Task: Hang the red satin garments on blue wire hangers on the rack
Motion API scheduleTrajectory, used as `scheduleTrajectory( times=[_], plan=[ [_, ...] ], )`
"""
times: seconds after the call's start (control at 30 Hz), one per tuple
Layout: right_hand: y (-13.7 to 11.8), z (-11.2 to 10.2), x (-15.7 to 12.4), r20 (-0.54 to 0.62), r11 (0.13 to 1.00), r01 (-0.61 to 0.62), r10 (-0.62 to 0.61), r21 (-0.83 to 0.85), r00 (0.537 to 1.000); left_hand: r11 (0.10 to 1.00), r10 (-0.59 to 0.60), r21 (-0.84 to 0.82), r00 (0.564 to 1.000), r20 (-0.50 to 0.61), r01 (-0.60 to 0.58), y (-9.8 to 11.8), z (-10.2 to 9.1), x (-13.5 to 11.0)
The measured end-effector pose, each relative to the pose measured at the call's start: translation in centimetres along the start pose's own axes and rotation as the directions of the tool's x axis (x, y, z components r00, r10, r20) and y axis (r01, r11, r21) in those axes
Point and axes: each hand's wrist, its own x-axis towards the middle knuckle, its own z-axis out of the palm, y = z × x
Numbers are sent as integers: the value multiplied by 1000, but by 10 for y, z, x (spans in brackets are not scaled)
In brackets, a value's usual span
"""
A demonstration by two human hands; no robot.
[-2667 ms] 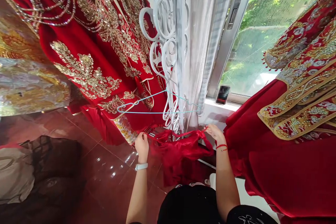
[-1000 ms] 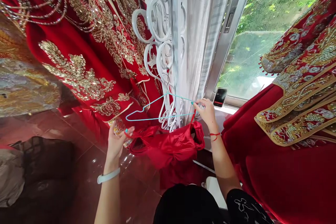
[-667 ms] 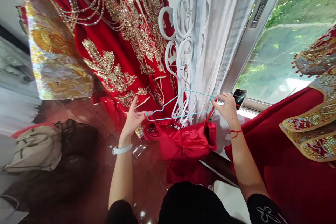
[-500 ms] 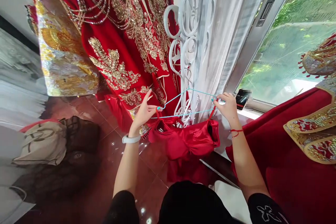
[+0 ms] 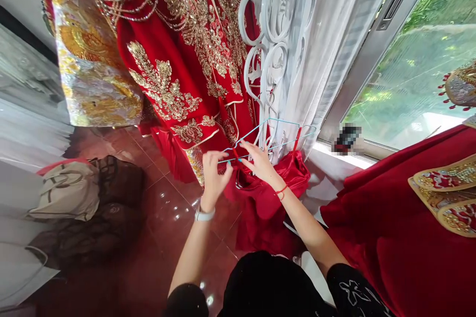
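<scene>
Step in hand, as I read it: hooking the second strap of the red satin garment point(image 5: 293, 174) onto the turquoise wire hanger point(image 5: 283, 121), centre of frame.

- The hanger's hook sits on the white scroll rack point(image 5: 268, 34), in front of the white curtain point(image 5: 327, 29).
- The right strap point(image 5: 296, 138) is already looped over the hanger's right end. The garment hangs bunched below the bar, right of centre.
- The left hand point(image 5: 215, 172) has its fingers curled shut, pinching the hanger's left end.
- The right hand point(image 5: 260, 164) has its fingers extended, tips on the wire and on the left strap point(image 5: 234, 151). It doesn't look like a closed grip.
- Both hands are crowded at the hanger's left shoulder, just below centre.

Next move calls for:
- holding the wire steady with the pinching hand
- opening the left strap loop and sliding it over the wire end, so it seats like the right one
- keeping the strap clear of the beadwork, since the embroidered red gown point(image 5: 174, 59) hangs touching or just behind that end

I can't tell whether the strap is already past the tip, because the fingers cover it.
</scene>
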Motion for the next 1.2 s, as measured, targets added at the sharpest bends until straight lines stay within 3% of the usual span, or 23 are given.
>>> scheduleTrajectory(
  times=[0.03, 0.07, 0.13, 0.2, 0.23, 0.3, 0.4, 0.53, 0.6, 0.63, 0.7, 0.8, 0.93, 1.0, 1.1, 1.2],
  plan=[
    [-1, 8, 4, 56, 1000, -17, 17, 7, 998, 999, 23, 27, 996, 86, -25, 1, 1, -16],
    [-1, 14, 8, 85, 999, -41, 40, 10, 996, 997, 64, 19, 967, 246, -71, 1, 1, -31],
    [2, 20, 11, 99, 997, -77, 75, 12, 992, 990, 116, 7, 854, 507, -138, -1, 1, -53],
    [6, 21, 10, 88, 996, -93, 91, 17, 992, 987, 116, 12, 760, 639, -160, -4, -2, -61],
    [7, 21, 9, 79, 995, -99, 97, 22, 992, 988, 100, 26, 748, 657, -154, -6, -4, -59],
    [8, 22, 7, 64, 992, -121, 119, 25, 991, 991, 58, 57, 771, 634, -121, -10, -11, -51],
    [7, 25, 4, 39, 989, -146, 145, 17, 989, 992, -19, 115, 862, 506, -45, -18, -20, -35],
    [5, 27, 0, 17, 989, -147, 147, -13, 989, 994, -106, 41, 969, 221, 99, -36, -22, -27],
    [5, 27, -1, 15, 989, -145, 146, -22, 989, 992, -112, -33, 979, 169, 120, -42, -21, -28],
    [4, 26, -1, 15, 989, -147, 148, -22, 989, 994, -87, -51, 976, 201, 99, -44, -20, -29],
    [4, 25, -1, 20, 987, -157, 158, -12, 987, 999, 4, -43, 932, 363, 13, -43, -18, -32],
    [4, 24, 1, 39, 986, -169, 169, 3, 985, 993, 80, 23, 801, 593, -117, -31, -16, -40],
    [5, 21, -1, 46, 986, -165, 165, 3, 985, 983, 76, 52, 642, 763, -178, -12, -14, -43],
    [5, 20, -3, 49, 987, -158, 158, 2, 986, 991, 22, 66, 638, 769, -114, -6, -15, -40],
    [5, 19, -5, 54, 990, -139, 139, -1, 989, 998, -42, 59, 676, 736, -2, -4, -18, -33],
    [3, 18, -6, 40, 990, -135, 136, -31, 990, 997, 22, 34, 648, 761, -74, -3, -18, -31]
  ],
)
